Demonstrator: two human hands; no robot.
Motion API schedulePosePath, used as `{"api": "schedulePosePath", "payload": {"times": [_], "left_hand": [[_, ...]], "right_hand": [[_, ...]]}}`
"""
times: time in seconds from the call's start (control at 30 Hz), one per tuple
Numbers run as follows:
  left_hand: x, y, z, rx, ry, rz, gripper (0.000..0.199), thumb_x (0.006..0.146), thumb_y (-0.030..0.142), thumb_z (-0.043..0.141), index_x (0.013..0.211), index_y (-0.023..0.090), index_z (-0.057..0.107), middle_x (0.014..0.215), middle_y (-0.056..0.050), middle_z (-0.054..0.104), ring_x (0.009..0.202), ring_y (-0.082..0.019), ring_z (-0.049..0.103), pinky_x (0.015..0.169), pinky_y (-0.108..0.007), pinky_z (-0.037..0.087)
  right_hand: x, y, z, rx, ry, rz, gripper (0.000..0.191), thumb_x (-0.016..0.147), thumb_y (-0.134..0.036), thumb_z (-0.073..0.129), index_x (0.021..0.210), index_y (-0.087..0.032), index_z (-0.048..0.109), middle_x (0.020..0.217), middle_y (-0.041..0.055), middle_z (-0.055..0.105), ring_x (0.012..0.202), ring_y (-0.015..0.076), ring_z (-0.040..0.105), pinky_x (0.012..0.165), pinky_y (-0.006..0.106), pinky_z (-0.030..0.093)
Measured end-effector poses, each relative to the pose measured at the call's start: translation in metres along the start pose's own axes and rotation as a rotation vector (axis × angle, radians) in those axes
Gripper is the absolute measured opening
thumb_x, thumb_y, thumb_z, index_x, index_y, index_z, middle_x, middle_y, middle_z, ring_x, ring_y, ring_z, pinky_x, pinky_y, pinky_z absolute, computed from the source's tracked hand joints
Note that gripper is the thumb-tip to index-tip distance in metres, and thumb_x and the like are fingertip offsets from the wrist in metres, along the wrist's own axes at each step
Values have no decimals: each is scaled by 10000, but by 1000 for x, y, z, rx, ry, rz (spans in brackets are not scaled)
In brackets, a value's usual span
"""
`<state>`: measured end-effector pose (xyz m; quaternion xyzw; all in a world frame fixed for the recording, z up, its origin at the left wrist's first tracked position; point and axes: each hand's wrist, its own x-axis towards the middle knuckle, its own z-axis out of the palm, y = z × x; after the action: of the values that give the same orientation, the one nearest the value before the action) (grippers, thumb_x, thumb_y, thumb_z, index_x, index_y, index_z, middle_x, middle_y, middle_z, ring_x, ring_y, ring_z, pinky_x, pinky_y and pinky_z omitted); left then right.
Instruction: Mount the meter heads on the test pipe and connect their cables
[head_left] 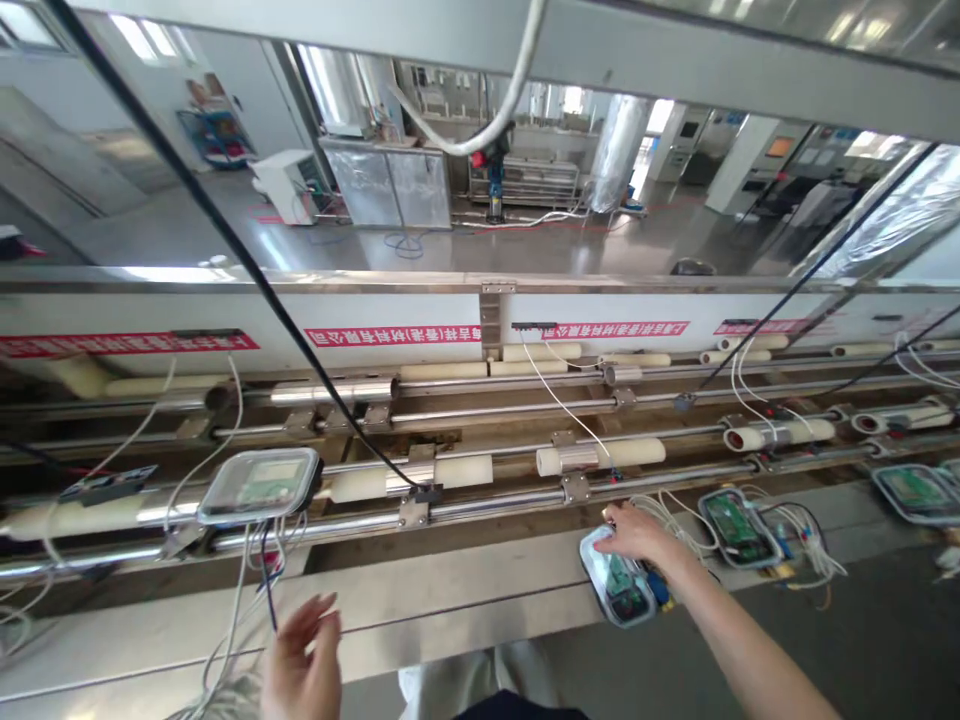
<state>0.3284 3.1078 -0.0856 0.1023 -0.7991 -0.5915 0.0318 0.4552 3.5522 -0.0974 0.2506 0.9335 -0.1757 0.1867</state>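
Note:
My right hand [636, 532] is at the upper end of a clear plastic box [626, 598] with a green circuit board inside, its fingers closed on the rim. The box sits tilted at the front edge of the metal ledge [465, 590]. My left hand [304, 655] is over the ledge at the lower left, slightly blurred, with fingers loosely bent, thumb apart and nothing in it. Nearest to it are white cables [238, 600] and a dark cable hanging from another clear box [262, 485], which rests on the rods.
Metal rods [495, 507] run across, carrying cream tubes [626, 455]. More boxed circuit boards, one green [739, 525] and another [915, 492], lie to the right among white cables. Black cords [247, 265] slant down in front. A white panel with red banners [394, 337] stands behind.

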Motion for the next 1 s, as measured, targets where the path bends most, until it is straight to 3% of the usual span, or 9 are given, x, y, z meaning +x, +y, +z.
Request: {"api": "schedulePosePath", "payload": {"times": [0.1,0.2,0.43,0.57,0.7,0.8,0.9,1.0], "left_hand": [[-40,15,41,-73,-274,-39,605,635,654,638,1016,204,504,979,-81,628,916,-285,566,796,-392,471],[-73,15,70,-60,-647,-119,493,742,592,575,991,170,524,921,-89,641,873,-250,585,762,-330,463],[-122,14,114,-31,-1093,-155,262,783,399,505,811,162,613,759,-51,637,695,-193,574,634,-280,433],[-130,8,130,-41,-1234,-247,334,777,494,535,767,180,648,748,-74,634,677,-214,570,605,-306,435],[-134,2,144,-301,-1219,-564,494,670,635,656,828,168,645,816,-112,632,718,-217,586,650,-312,456],[-130,11,156,-624,-1050,-769,623,603,622,736,999,156,612,952,-134,625,844,-218,600,744,-284,468],[-118,30,164,-830,-843,-806,698,551,551,811,1078,159,574,1106,-135,589,967,-240,581,836,-284,464],[-103,46,164,-874,-761,-746,648,607,482,804,1106,151,558,1173,-133,562,1047,-264,547,898,-314,447]], "right_hand": [[2,-3,2,-74,-47,9,554,655,-447,595,1107,-126,594,1055,189,627,1004,320,577,841,389,419],[-3,-3,3,-108,-69,-3,494,676,-383,576,1093,-119,600,1081,191,621,1040,315,564,866,384,410],[-15,-6,-3,-40,-63,-19,345,739,-338,506,987,-135,634,1044,158,649,992,297,592,845,369,423],[-26,-13,-11,43,-20,16,345,784,-359,447,995,-149,622,1063,136,649,1000,267,590,833,332,432],[-41,-36,-12,507,73,22,414,778,-489,435,950,-153,606,898,89,680,817,239,628,718,318,478],[-50,-69,-6,967,102,79,468,723,-567,507,940,-159,579,829,64,658,723,230,618,617,331,502],[-52,-101,1,1179,98,74,457,706,-582,553,929,-183,557,811,32,631,723,214,609,600,327,520],[-42,-103,2,1149,93,-15,460,774,-593,462,969,-189,563,854,45,633,779,222,617,649,343,535]]}}
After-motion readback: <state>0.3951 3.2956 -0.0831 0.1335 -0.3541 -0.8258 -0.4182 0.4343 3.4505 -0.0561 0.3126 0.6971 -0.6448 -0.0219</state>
